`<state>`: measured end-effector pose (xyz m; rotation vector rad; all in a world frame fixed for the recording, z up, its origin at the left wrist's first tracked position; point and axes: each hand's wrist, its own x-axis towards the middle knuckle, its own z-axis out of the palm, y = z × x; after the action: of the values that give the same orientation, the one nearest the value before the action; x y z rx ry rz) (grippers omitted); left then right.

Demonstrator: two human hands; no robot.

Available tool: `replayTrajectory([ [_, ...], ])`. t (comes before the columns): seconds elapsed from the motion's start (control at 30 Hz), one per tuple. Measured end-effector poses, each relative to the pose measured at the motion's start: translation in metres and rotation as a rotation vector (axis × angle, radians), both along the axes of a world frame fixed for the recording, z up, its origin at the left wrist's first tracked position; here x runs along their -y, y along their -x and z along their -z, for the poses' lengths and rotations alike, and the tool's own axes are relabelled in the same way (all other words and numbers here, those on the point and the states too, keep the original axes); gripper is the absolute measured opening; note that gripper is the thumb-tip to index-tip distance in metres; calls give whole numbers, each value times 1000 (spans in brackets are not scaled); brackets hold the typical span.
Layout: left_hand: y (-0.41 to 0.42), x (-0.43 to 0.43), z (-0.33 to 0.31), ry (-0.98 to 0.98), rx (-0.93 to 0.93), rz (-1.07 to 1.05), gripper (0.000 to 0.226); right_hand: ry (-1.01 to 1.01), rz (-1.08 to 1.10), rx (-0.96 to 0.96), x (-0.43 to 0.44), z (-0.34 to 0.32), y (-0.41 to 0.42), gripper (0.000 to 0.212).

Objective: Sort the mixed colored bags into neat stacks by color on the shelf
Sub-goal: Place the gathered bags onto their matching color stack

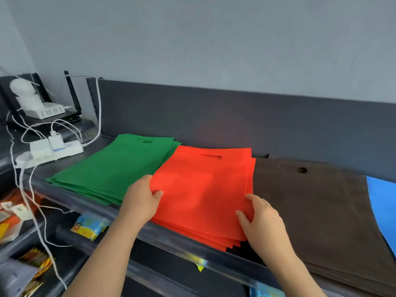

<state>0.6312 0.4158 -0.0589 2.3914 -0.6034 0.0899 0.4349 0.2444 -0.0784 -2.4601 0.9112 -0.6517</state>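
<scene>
Red stack (pixel 203 189): on shelf (pixel 94 152), front edges fanned. Left hand (pixel 141 202) and right hand (pixel 263 221) each pinch a near corner. Green stack (pixel 115 166) left of it, brown stack (pixel 310 211) right, blue bag (pixel 383 206) beyond. Colors seemingly sorted; squaring remains.

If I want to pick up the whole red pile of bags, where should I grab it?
Probably its two near corners, coming from the front, where the left hand and right hand hold it. The red pile sticks out past the shelf edge there, so fingers slip underneath; the green bags and brown bags crowd its sides.
</scene>
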Motion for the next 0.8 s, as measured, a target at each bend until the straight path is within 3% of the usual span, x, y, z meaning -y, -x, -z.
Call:
replayTrajectory([
  [0.1, -17, -3, 2, -97, 35, 48, 30, 80, 60, -138, -16, 1, -9, 43],
  [0.2, -27, -3, 6, -233, 108, 83, 52, 245, 101, -251, -27, 4, -17, 28],
  [0.33, -31, -2, 11, -350, 330, 128, 45, 344, 184, -282, -33, 5, -20, 27],
  [0.43, -25, 3, 9, -278, 392, 211, 41, 361, 224, -216, -35, 1, -13, 27],
  [0.6, 13, 22, 4, -46, 303, 448, 33, 307, 303, -67, -35, -2, 14, 29],
  [0.8, 72, 53, 5, 74, 279, 662, 30, 285, 445, -14, -32, -10, 75, 30],
])
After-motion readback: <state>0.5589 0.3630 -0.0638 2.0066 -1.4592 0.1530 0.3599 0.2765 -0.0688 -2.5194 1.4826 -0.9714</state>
